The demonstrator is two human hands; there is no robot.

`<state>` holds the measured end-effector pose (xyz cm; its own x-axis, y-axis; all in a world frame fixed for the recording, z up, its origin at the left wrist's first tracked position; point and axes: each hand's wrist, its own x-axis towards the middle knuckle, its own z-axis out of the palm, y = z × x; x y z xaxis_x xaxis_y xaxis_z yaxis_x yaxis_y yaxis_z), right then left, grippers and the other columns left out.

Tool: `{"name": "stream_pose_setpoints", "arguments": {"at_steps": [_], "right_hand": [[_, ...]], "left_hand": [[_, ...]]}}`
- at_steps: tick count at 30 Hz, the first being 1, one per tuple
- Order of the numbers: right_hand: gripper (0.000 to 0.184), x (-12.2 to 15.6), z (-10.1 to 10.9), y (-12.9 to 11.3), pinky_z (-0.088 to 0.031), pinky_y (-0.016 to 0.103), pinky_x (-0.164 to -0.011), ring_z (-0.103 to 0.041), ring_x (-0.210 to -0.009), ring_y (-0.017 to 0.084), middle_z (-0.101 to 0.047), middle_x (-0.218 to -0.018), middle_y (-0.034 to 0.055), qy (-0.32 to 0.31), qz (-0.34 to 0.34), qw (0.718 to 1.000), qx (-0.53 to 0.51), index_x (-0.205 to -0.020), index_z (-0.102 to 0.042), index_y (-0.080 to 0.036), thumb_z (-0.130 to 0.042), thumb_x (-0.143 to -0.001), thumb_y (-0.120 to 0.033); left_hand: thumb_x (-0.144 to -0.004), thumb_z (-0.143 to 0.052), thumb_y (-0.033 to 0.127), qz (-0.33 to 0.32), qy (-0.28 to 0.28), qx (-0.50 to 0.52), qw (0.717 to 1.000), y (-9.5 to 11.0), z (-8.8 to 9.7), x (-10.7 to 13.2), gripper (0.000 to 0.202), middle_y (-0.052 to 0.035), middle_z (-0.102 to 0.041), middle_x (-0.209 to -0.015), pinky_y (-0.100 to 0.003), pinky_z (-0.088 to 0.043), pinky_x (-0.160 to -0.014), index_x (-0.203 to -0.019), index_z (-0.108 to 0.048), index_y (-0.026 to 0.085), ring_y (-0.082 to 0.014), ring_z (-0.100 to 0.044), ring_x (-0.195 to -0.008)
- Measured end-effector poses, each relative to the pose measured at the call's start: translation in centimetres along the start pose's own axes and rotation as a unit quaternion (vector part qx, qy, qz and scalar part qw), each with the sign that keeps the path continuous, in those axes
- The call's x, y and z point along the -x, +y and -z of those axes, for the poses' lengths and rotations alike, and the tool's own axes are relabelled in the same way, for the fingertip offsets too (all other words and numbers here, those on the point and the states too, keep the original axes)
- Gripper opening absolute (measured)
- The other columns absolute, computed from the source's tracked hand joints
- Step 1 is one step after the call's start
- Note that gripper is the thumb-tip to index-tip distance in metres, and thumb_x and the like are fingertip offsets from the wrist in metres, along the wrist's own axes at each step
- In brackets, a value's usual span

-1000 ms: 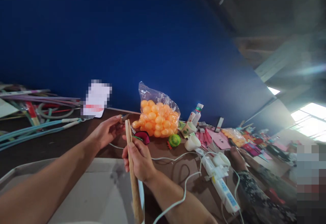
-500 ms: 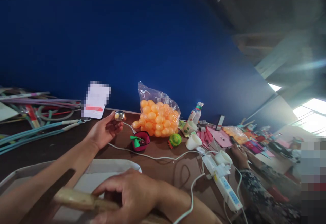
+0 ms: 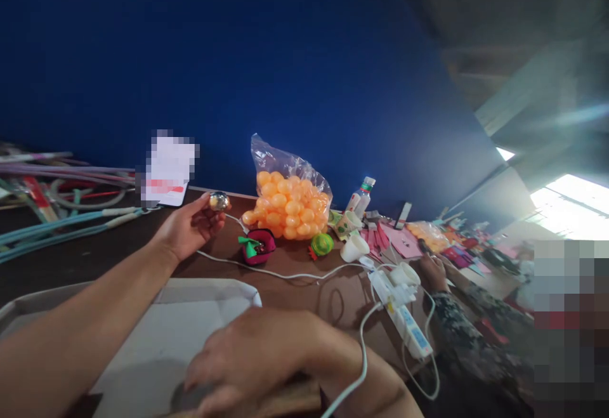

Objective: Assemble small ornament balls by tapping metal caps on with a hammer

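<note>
Pinching a shiny round piece (image 3: 219, 201) at its fingertips, the left hand (image 3: 197, 224) is held out above the brown surface (image 3: 295, 291). Lower and nearer, the right hand (image 3: 257, 354) bends over a wooden stick (image 3: 292, 400) — whether its fingers close on it, I cannot tell. Right of the left hand lie a pink pouch (image 3: 267, 250) and, farther back, a bag of orange balls (image 3: 290, 205); a pale tray (image 3: 200, 288) spreads below.
</note>
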<state>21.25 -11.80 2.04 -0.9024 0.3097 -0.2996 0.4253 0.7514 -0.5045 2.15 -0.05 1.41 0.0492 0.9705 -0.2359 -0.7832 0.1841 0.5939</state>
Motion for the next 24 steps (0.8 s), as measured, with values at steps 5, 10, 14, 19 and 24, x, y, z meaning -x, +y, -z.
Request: {"name": "stream_pose_setpoints", "arguments": {"at_steps": [5, 10, 14, 19, 24], "right_hand": [[0.025, 1.6, 8.7, -0.4, -0.038, 0.025, -0.065, -0.066, -0.093, 0.016, -0.074, -0.104, 0.0018, 0.137, -0.158, 0.967, 0.147, -0.101, -0.073, -0.024, -0.05, -0.099, -0.034], [0.025, 1.3, 11.2, 2.8, -0.036, 0.027, -0.062, -0.065, -0.084, 0.018, -0.075, -0.096, 0.0017, 0.182, -0.32, 0.907, 0.204, -0.089, -0.075, -0.025, -0.051, -0.093, -0.029], [0.02, -0.6, 11.5, 4.1, -0.038, 0.027, -0.061, -0.067, -0.08, 0.021, -0.076, -0.089, 0.003, 0.143, -0.371, 0.892, 0.214, -0.083, -0.076, -0.024, -0.056, -0.084, -0.022], [0.024, -2.0, 10.5, 4.5, -0.046, 0.029, -0.07, -0.069, -0.093, 0.024, -0.077, -0.097, 0.0053, 0.149, -0.378, 0.887, 0.219, -0.093, -0.077, -0.025, -0.053, -0.086, -0.023], [0.026, -2.2, 10.0, 4.6, -0.05, 0.032, -0.077, -0.069, -0.1, 0.027, -0.076, -0.101, 0.0076, 0.142, -0.386, 0.883, 0.224, -0.095, -0.077, -0.024, -0.053, -0.085, -0.022]], "left_hand": [[-0.098, -0.049, 0.018, 0.001, 0.006, -0.007, 1.0, -0.2, 0.0, 0.0, 0.023, -0.0111, -0.076, -0.079, -0.024, -0.056, -0.055, -0.092, -0.069, 0.009, -0.0142, -0.067, -0.058], [-0.098, -0.05, 0.019, 0.002, 0.018, -0.011, 1.0, -0.4, 0.1, -0.1, 0.023, -0.011, -0.075, -0.075, -0.023, -0.056, -0.051, -0.087, -0.068, 0.009, -0.014, -0.067, -0.055], [-0.096, -0.054, 0.018, 0.007, 0.023, -0.008, 1.0, -0.6, 0.2, -0.3, 0.02, -0.011, -0.075, -0.076, -0.024, -0.057, -0.05, -0.086, -0.07, 0.009, -0.0146, -0.068, -0.054], [-0.096, -0.054, 0.017, 0.014, 0.026, -0.003, 1.0, -0.8, 0.4, -0.6, 0.021, -0.0102, -0.074, -0.074, -0.023, -0.057, -0.05, -0.087, -0.071, 0.008, -0.0137, -0.067, -0.054], [-0.095, -0.056, 0.018, 0.016, 0.025, -0.016, 0.999, -0.8, 0.2, -0.4, 0.02, -0.0109, -0.075, -0.077, -0.023, -0.057, -0.05, -0.088, -0.071, 0.007, -0.0135, -0.068, -0.055]]}}
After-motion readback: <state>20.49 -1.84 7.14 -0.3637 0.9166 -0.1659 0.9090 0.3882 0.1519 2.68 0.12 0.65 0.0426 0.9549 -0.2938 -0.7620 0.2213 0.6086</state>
